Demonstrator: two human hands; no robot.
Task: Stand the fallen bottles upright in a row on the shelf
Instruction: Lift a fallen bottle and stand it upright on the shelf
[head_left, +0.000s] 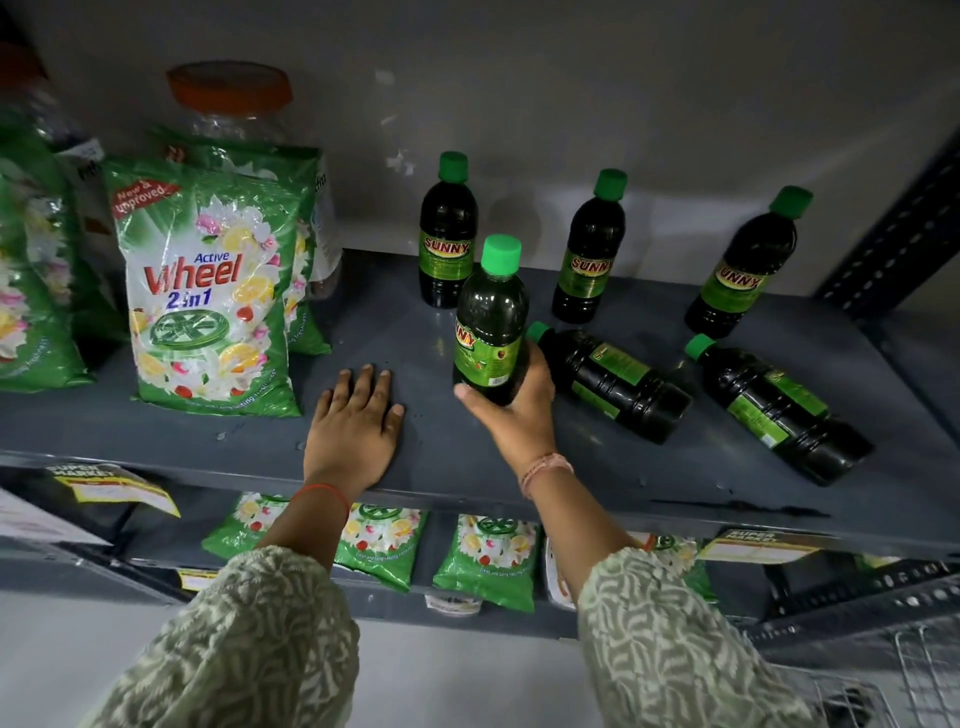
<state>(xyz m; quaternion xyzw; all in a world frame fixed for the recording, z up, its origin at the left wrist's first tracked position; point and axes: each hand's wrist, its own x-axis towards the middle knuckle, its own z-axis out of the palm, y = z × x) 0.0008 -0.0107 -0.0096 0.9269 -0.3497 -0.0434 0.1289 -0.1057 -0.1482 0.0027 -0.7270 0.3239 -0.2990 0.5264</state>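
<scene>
Dark bottles with green caps and green labels are on a grey metal shelf (441, 457). Three stand upright along the back: one at left (447, 234), one in the middle (589, 249), one at right (743, 265). Two lie on their sides: one (613, 384) just right of my right hand and one (779, 410) further right. My right hand (519, 410) is shut on the base of another bottle (491, 317), holding it upright near the shelf's front. My left hand (353, 421) lies flat and open on the shelf.
Green detergent bags (208, 291) stand at the left of the shelf, with a clear jar with an orange lid (228, 98) behind them. A perforated metal upright (893, 244) borders the right side. Smaller detergent packs (485, 561) hang on the shelf below.
</scene>
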